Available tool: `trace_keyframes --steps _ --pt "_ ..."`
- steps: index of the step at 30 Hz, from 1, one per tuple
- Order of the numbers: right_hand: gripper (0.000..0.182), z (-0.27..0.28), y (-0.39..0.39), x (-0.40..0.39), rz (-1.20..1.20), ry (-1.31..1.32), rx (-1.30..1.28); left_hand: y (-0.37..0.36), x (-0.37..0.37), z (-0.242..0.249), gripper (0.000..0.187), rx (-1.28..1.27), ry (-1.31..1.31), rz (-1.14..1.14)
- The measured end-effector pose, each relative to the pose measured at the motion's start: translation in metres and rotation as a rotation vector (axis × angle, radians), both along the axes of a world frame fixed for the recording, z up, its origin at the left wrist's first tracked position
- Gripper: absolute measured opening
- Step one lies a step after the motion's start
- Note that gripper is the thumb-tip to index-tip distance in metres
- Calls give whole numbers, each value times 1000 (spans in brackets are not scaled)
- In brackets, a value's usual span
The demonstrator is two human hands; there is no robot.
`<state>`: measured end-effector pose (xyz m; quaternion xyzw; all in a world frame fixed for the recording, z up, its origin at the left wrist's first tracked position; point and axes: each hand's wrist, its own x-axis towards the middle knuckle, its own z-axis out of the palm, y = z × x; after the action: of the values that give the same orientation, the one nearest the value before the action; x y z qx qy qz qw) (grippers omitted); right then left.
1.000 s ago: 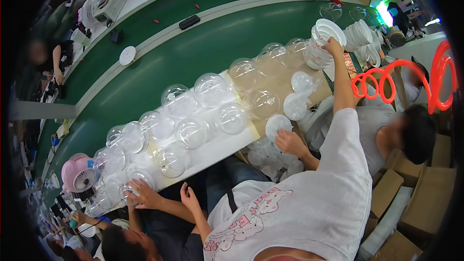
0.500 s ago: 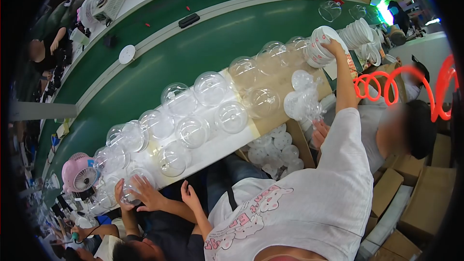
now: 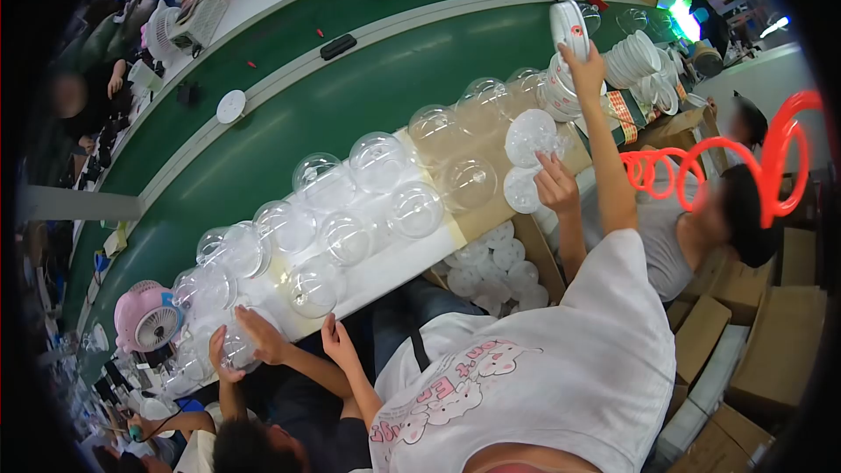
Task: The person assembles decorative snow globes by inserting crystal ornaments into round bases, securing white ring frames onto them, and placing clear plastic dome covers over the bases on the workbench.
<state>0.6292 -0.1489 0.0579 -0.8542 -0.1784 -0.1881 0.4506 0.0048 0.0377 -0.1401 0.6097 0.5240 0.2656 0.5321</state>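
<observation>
One or more white round parts (image 3: 569,28), gripped by the right hand (image 3: 583,67) beside a similar stack (image 3: 560,95), look light, stiff, smooth; the rim suits holding. The left hand (image 3: 339,343) seems empty, half-curled near a clear dome (image 3: 312,287).

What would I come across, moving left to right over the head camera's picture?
Pink fan → white disc → the person's left hand → their right hand holding a white round part → coiled red hose.
</observation>
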Motion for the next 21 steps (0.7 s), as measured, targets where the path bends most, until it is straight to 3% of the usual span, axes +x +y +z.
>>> trace_keyframes --steps 5,7,9,11,14,17,19,21 --pt "32 48 53 -149 562 404 476 7 57 90 33 -79 -266 -74" --pt "37 54 61 -209 679 721 650 7 85 135 47 -198 -486 -184" --pt "41 54 68 -269 806 1118 686 4 115 177 63 -336 -868 -320" --pt "45 33 72 -318 942 1317 595 -7 132 199 71 -414 -865 -328" --pt "42 40 70 -346 982 1369 601 8 106 168 59 -567 -1028 -193" --pt "40 38 47 -306 824 248 -179 11 85 164 50 -645 -1067 -25" --pt "35 4 26 -248 607 283 -263 20 65 153 48 -649 -1125 -15" --pt "34 -25 14 -199 387 497 -212 27 51 145 46 -653 -1129 -4"
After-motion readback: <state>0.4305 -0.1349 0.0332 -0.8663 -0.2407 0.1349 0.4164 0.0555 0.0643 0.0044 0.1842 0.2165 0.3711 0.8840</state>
